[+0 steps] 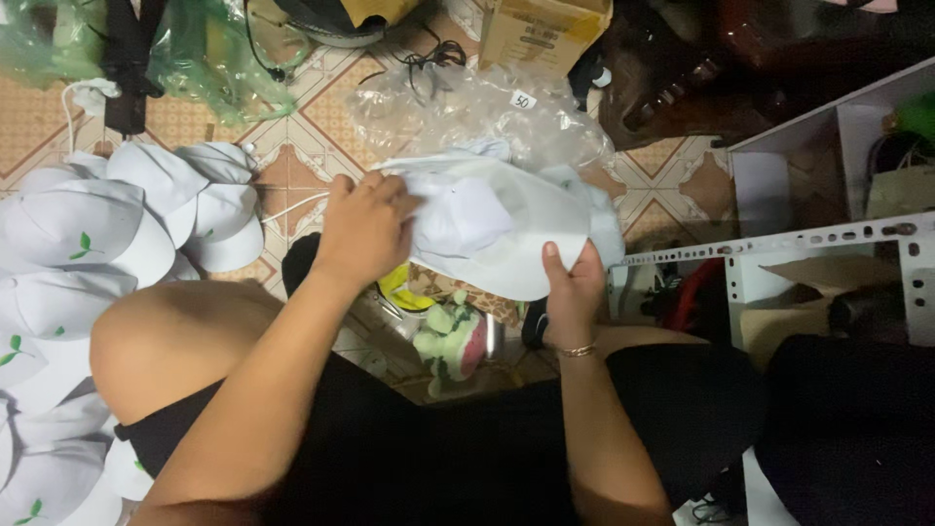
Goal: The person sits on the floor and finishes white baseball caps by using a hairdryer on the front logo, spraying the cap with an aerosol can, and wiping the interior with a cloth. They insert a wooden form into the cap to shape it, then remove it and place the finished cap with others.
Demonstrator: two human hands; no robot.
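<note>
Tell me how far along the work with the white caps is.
Looks done: a pile of white caps with small green leaf marks lies on the tiled floor at the left. In hand: the left hand and right hand both grip one white cap. Left: unclear; a crumpled clear plastic bag lies beyond, and no unhandled caps can be made out.

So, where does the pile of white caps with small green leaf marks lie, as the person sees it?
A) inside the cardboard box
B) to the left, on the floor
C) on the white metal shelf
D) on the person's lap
B: the pile of white caps lies on the tiled floor, left of the left hand.
</note>
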